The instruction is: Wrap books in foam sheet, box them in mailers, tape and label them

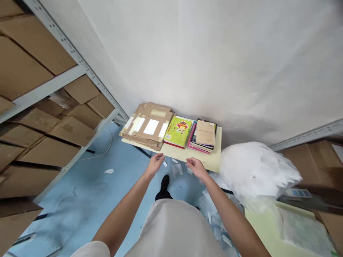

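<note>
My left hand [155, 165] hovers in front of the table's near edge, its fingers partly stretched and nothing visible in it. Level with it on the right is my right hand [197, 167], fingers loosely bent and apart, also holding nothing that I can see. Beyond them stands a pale yellow table [174, 151]. Flattened cardboard boxes [150, 123] with white labels are piled on its left part. A green book [179, 130] tops a stack in the middle. To the right, a brown cardboard piece [205, 132] lies on another stack of books [201, 147].
Shelves of cardboard boxes [48, 146] line the left side. A large white plastic bag [257, 171] bulges right of the table, near a second pale table [264, 228]. Scraps of paper and plastic [177, 170] litter the blue floor [120, 189]. A white wall [200, 60] rises behind.
</note>
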`<state>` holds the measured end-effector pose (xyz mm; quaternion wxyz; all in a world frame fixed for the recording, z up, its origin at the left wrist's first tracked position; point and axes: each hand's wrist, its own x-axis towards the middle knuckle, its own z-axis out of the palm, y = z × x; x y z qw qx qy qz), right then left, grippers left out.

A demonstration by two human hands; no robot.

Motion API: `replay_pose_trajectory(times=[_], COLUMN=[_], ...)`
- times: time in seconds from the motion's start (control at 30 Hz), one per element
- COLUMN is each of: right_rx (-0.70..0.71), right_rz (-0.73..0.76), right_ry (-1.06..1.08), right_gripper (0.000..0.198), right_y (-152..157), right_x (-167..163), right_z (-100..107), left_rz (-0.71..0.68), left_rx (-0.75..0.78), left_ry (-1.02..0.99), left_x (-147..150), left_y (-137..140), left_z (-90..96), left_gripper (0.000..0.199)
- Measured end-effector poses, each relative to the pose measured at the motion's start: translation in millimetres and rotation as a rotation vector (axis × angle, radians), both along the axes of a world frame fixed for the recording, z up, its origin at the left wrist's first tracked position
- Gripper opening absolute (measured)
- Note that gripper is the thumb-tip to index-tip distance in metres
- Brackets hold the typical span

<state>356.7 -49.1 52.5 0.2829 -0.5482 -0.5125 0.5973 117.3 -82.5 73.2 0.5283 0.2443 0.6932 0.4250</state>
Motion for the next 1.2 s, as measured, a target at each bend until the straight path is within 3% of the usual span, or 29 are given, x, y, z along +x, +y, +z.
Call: replay_pose_trajectory(times=[0.1,0.2,0.3,0.4,0.57,0.73,0.87,1.0,1.1,1.2], right_rx=[-0.164,-0.252,-0.32,-0.385,-0.446,-0.389,-0.33,-0.287,-0.136,0.117], right_rz=[-0.027,-0.09,-0.165,-0.238,-0.28,-0.216,-0.117,-0.005,0.055,-0.091], right_ry=[0.061,0.047,0.012,0.011,0.036,0.117,0.169,0.168,0.031,-0.212], right_gripper=[0.025,0.03,0.032,0.026,0.019,0.02,0.023,0.028,0.03,0.038], right_y=[38,71,92,101,110,116,99,72,63,69], right_x=[-78,-142,-185,-208,-218,-222,-226,-227,-216,-194], right_z=[-14,-31,-48,-59,-58,-36,-19,-16,-19,-17], left_rz=[0.232,0.321,0.383,0.408,0.412,0.424,0.49,0.597,0.588,0.543], left_rx=[-0.059,-0.085,-0.109,-0.13,-0.17,-0.121,-0.006,0.126,0.16,0.182], left_ry=[-0.202,-0.306,-0.385,-0.448,-0.542,-0.563,-0.509,-0.406,-0.371,-0.372], left_x=[-51,-90,-116,-129,-142,-153,-156,-158,-167,-185], left_y=[24,55,84,102,106,108,115,113,103,90], left_z=[-16.2,-34.1,-49.4,-57.3,-53.7,-38.5,-28.8,-28.8,-32.7,-36.8], left_gripper=[0.038,0.031,0.023,0.016,0.013,0.014,0.007,0.014,0.016,0.018])
